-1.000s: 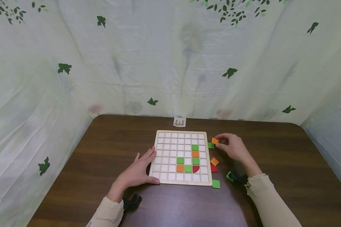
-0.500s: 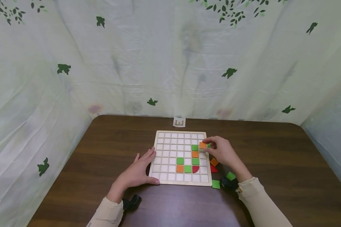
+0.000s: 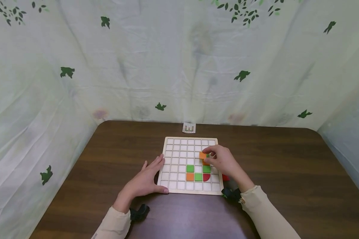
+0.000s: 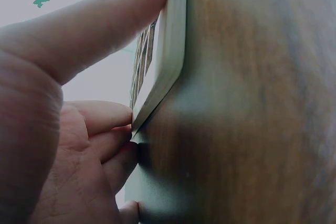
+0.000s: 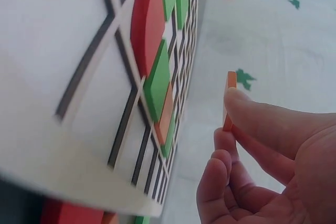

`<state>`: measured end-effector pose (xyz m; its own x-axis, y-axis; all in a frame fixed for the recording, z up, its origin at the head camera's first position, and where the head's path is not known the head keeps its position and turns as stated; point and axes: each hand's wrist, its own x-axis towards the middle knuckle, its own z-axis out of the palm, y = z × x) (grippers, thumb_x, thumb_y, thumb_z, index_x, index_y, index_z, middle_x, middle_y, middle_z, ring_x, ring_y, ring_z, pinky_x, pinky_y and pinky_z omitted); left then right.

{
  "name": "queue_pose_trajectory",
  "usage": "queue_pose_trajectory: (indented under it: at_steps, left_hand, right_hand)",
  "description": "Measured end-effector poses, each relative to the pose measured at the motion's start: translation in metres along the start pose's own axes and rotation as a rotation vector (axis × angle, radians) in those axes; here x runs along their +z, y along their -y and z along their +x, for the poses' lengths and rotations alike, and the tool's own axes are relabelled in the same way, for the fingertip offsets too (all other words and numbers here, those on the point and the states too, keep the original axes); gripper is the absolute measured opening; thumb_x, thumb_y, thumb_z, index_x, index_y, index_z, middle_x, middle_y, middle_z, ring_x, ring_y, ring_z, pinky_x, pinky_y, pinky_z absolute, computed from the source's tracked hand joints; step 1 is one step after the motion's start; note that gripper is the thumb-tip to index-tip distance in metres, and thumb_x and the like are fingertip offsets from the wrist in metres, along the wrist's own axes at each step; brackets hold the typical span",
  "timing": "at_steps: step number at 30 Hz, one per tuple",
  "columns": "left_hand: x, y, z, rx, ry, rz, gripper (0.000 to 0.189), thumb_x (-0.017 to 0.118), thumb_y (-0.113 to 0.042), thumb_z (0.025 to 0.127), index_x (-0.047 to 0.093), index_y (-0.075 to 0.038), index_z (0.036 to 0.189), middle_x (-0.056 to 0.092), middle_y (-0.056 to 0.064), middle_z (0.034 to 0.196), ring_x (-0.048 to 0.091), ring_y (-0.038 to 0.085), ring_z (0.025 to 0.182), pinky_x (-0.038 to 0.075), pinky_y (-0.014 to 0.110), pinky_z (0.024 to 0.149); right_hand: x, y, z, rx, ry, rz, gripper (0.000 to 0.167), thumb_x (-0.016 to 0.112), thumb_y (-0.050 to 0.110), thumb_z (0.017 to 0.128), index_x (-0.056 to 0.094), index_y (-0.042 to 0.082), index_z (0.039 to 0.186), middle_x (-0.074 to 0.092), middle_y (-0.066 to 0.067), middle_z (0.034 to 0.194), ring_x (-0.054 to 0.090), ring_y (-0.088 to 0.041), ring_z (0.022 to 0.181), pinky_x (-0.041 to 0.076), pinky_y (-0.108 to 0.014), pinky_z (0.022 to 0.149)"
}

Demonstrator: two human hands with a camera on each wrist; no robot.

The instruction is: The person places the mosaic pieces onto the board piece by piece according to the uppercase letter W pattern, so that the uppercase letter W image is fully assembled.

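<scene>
A white gridded wooden board (image 3: 176, 154) lies on the table. My left hand (image 3: 146, 179) steadies its near left corner, thumb (image 4: 121, 17) against the front edge and nearly straight fingers along the left side. Over the board's right part, my right hand (image 3: 224, 162) pinches an orange square tile (image 3: 202, 155) between thumb and fingertips. The right wrist view shows this tile (image 5: 231, 82) edge-on, raised off the board. Set in the grid are green tiles (image 3: 190, 168), an orange tile (image 3: 190, 177) and a red rounded tile (image 3: 206, 177). My right hand partly covers the upper tiles.
A small printed card (image 3: 189, 128) lies behind the board on the wooden table (image 3: 131, 142). A red piece (image 3: 225, 178) sits just off the board's right edge, with other loose tiles mostly hidden by the right arm. A patterned curtain (image 3: 128, 83) hangs behind the table.
My right hand has carried the orange tile leftward from beyond the board's right edge to above the grid. My left hand stays at the corner.
</scene>
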<state>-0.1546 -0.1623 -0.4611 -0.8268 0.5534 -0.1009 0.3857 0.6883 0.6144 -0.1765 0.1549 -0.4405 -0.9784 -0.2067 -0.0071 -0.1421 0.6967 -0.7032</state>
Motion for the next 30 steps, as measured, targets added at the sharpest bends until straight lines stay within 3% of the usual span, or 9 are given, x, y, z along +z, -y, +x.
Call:
queue_pose_trajectory:
  at_steps: [12, 19, 30]
  left_hand:
    - [0.001, 0.001, 0.0, 0.004, -0.006, 0.006, 0.116, 0.087, -0.048, 0.074, 0.025, 0.006, 0.156, 0.015, 0.016, 0.166, 0.014, 0.032, 0.153, 0.001, 0.066, 0.117]
    - [0.0, 0.002, 0.0, 0.001, -0.008, 0.001, 0.116, 0.087, -0.048, 0.074, 0.025, 0.005, 0.156, 0.015, 0.016, 0.167, 0.013, 0.032, 0.153, 0.001, 0.065, 0.117]
    - [0.0, 0.001, 0.0, -0.015, 0.0, 0.015, 0.116, 0.088, -0.047, 0.074, 0.024, 0.003, 0.157, 0.013, 0.013, 0.167, 0.013, 0.03, 0.153, 0.001, 0.063, 0.118]
  right_hand:
    - [0.014, 0.014, 0.004, -0.037, 0.042, -0.001, 0.024, 0.077, 0.009, 0.088, 0.076, 0.008, 0.112, 0.069, -0.001, 0.106, 0.057, -0.016, 0.085, 0.051, -0.033, 0.078]
    - [0.021, 0.017, 0.01, -0.035, 0.049, -0.047, 0.022, 0.08, 0.01, 0.086, 0.077, 0.009, 0.108, 0.067, 0.002, 0.092, 0.053, -0.016, 0.078, 0.047, -0.03, 0.07]
    - [0.026, 0.024, 0.016, -0.01, 0.084, -0.053, 0.021, 0.078, 0.01, 0.087, 0.077, 0.01, 0.107, 0.067, 0.001, 0.091, 0.054, -0.015, 0.078, 0.048, -0.031, 0.073]
